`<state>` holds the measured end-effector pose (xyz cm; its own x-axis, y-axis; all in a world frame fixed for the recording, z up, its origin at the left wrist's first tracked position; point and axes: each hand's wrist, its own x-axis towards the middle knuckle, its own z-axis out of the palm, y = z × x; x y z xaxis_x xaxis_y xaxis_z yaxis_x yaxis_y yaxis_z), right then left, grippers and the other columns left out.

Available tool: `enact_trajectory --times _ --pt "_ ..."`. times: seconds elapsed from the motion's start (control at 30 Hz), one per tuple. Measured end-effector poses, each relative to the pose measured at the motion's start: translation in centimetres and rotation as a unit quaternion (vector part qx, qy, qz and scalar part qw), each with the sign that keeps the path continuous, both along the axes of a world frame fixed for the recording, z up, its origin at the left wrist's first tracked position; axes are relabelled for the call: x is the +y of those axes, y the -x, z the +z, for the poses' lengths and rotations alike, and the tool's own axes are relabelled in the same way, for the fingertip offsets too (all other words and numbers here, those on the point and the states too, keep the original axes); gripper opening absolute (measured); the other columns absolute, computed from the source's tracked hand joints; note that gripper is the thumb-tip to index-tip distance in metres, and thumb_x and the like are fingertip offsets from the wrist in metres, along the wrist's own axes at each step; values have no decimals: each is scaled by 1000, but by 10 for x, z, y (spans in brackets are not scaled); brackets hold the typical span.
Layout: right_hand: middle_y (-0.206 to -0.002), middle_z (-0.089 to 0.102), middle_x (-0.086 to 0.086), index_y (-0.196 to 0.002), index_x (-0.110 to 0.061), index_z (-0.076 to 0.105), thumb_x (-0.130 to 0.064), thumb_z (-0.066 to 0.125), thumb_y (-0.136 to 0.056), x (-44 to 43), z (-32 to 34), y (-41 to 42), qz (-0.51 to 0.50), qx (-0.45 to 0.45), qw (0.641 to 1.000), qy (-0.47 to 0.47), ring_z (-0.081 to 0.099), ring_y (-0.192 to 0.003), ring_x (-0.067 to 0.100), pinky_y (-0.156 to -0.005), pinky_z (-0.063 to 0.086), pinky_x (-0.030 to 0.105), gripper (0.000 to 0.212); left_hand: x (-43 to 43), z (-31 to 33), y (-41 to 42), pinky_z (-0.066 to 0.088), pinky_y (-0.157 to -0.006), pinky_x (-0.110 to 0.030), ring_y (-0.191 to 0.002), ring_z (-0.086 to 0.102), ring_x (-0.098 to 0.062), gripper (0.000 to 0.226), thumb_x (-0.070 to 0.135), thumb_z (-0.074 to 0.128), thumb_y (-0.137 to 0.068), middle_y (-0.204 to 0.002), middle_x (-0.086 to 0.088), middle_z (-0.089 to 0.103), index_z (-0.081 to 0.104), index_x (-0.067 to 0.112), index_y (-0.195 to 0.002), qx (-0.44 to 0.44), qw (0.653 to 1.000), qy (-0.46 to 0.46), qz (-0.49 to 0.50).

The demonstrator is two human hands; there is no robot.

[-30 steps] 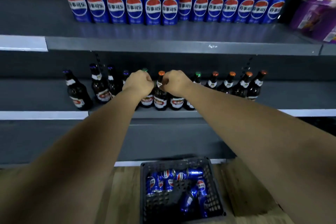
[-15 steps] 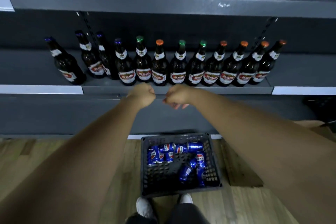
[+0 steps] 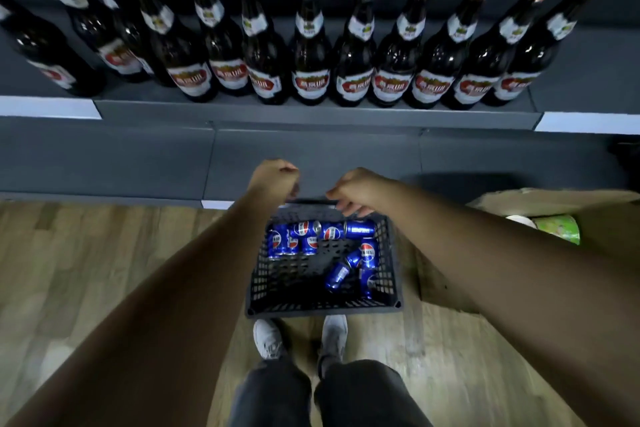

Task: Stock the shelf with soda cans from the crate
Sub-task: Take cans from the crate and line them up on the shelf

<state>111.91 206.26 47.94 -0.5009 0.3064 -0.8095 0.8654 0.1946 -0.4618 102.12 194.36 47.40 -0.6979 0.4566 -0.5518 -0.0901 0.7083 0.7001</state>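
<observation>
Hands: left hand [image 3: 275, 180] and right hand [image 3: 356, 192] have dropped from the bottle shelf [image 3: 311, 113] to the far rim of the crate [image 3: 325, 310]; next pick judged imminent.
Fingers: left clenched, empty; right loosely curled, empty.
Cans: soda cans [image 3: 301, 237] lie sideways in the crate at 6 o'clock; long axes mostly 12–6, some 1–7.

Views: 1, head-worn, wide-angle.
Position: standing over the crate [image 3: 322, 305], directly above the wearer's shoes [image 3: 266, 338].
Facing: forward and steeply down; floor [image 3: 86, 270] low in frame, shelf [image 3: 311, 113] with bottles [image 3: 310, 55] across the top.
Nearness: forearms [image 3: 173, 288] fill both lower corners; crate close, bottles farther.
</observation>
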Motion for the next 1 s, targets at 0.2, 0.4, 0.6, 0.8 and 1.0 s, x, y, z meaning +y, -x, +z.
enact_trajectory --times 0.2,0.4,0.6,0.8,1.0 --pt "-105 64 11 -117 -7 55 -23 53 -96 -3 -50 -24 -43 -43 997 39 61 -90 23 -72 43 27 27 -15 -56 -8 39 -55 -25 -55 51 -19 28 10 42 -97 -64 -8 53 49 7 -70 -121 980 147 63" --pt "-79 60 2 -79 -15 55 -25 48 -97 -16 -102 -47 -293 -43 942 155 57 -68 12 -60 39 25 21 -58 -101 -34 40 -67 -27 -62 50 -17 30 16 40 -100 -69 -6 51 44 9 -72 -217 953 200 65" --pt "-86 60 4 -91 -13 55 -23 47 -98 -41 -158 -76 -344 -105 912 196 57 -75 16 -61 39 26 14 -90 -163 -63 37 -54 -24 -57 52 -18 24 13 45 -98 -67 -8 56 49 9 -75 -270 930 241 63" --pt "-94 64 10 -114 -9 55 -19 47 -98 -52 -203 -100 -373 -151 894 199 60 -96 26 -78 43 31 21 -106 -207 -93 33 -54 -23 -54 48 -17 14 12 42 -98 -64 -7 51 52 5 -91 -313 907 275 65" --pt "-131 56 19 -129 -2 51 -20 44 -100 -55 -250 -112 -371 -183 889 196 52 -122 31 -100 38 38 35 -103 -246 -101 34 -51 -24 -55 47 -15 10 9 43 -98 -67 -7 50 51 7 -94 -304 915 262 38"
